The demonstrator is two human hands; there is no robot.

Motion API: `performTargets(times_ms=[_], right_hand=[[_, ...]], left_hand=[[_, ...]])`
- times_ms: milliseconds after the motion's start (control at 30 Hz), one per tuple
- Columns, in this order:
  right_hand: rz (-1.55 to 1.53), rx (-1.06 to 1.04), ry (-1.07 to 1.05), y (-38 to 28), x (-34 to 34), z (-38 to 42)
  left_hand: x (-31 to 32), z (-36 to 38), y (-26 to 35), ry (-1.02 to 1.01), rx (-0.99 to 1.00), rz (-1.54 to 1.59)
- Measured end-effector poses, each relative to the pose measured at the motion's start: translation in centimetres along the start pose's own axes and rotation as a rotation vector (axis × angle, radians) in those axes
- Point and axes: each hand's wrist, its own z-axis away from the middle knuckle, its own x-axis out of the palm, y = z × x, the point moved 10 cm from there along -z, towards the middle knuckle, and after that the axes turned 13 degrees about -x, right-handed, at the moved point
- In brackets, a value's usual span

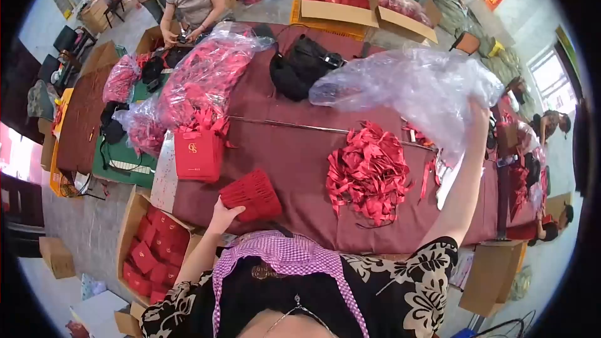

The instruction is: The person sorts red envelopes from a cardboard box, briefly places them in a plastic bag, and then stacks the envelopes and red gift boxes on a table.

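Note:
My left hand [225,214] is closed on the edge of a bundle of red cards [253,195] above the near edge of the cloth-covered table [294,169]. My right hand [479,105] is stretched out to the right and grips a large clear plastic bag [407,84], its fingers partly hidden by the plastic. Between my hands lies a heap of red ribbons [368,172]. A stack of red bags with gold print [198,155] stands left of the bundle, against a plastic bag full of red ribbons [203,78].
Black bags [302,66] lie at the table's far side, and a thin metal rod [288,125] crosses the middle. A carton of red pieces [156,250] stands at the lower left. A person [195,3] works across the table; others are at the far right.

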Motion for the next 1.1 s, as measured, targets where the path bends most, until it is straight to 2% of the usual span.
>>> performTargets(times_ms=[100,133,200,300,333,400,433,500,567,633,667,700,733,767,833,867,900,933,967,1067,1100], right_hand=[[0.204,-0.031,0.003,0.2,-4.8,-1.8],[0.301,-0.171,-0.042,-1.0,-5.3,-2.1],[0.199,-0.013,0.076,1.0,-7.6,-2.7],[0.231,-0.123,0.097,-0.2,-8.8,-3.3],[0.352,-0.22,0.087,-1.2,-9.1,-3.5],[0.252,-0.229,0.055,0.7,-9.9,-3.5],[0.314,-0.298,0.056,0.3,-10.1,-3.3],[0.398,-0.198,-0.071,2.9,-10.9,-3.0],[0.487,-0.239,-0.032,2.5,-12.3,-1.6],[0.672,-0.446,0.022,0.5,-13.6,-0.2],[0.782,-0.506,0.047,2.1,-15.8,0.7],[0.875,-0.576,-0.034,3.8,-17.3,2.2],[0.966,-0.646,-0.119,2.8,-16.7,3.5],[1.127,-0.772,0.033,0.6,-16.8,6.2],[0.98,-0.512,-0.115,3.7,-17.3,9.4],[1.089,-0.366,-0.146,6.4,-17.9,12.0],[1.144,-0.442,-0.262,9.8,-17.9,14.8],[1.033,-0.42,-0.286,10.3,-17.1,17.3],[1.024,-0.329,-0.28,13.6,-17.6,19.9],[1.168,-0.061,-0.521,19.8,-16.8,25.7],[1.162,-0.052,-0.516,20.4,-16.4,26.6]], left_hand=[[0.5,-0.3,0.2,-0.022,0.014,-0.008],[0.9,-0.1,0.5,-0.008,-0.011,-0.014],[1.7,0.4,2.0,-0.029,-0.025,-0.024],[1.9,0.5,2.2,0.025,-0.014,-0.008],[2.1,0.6,2.4,0.037,-0.03,-0.01],[2.4,0.6,2.7,0.044,-0.02,-0.054],[2.8,0.7,2.6,0.031,-0.028,-0.065],[3.3,1.3,3.0,0.034,-0.052,-0.036],[3.5,1.5,2.9,0.052,-0.019,-0.079],[3.4,1.5,2.4,0.089,-0.038,-0.06],[3.4,1.6,2.3,0.115,-0.035,-0.032],[3.6,1.6,2.3,0.105,-0.043,-0.041],[3.9,1.5,2.6,0.096,-0.026,-0.053],[4.0,1.4,2.9,0.09,-0.008,-0.063],[4.3,1.2,3.0,0.079,-0.033,-0.051],[5.0,1.3,4.1,0.078,-0.059,-0.026],[5.6,1.3,4.6,0.079,-0.083,0.001],[5.8,1.2,4.8,0.093,-0.071,0.015],[6.1,1.0,4.9,0.09,-0.07,0.012],[6.3,0.6,4.9,0.067,-0.061,0.12],[6.4,0.5,4.9,0.06,-0.058,0.108]])
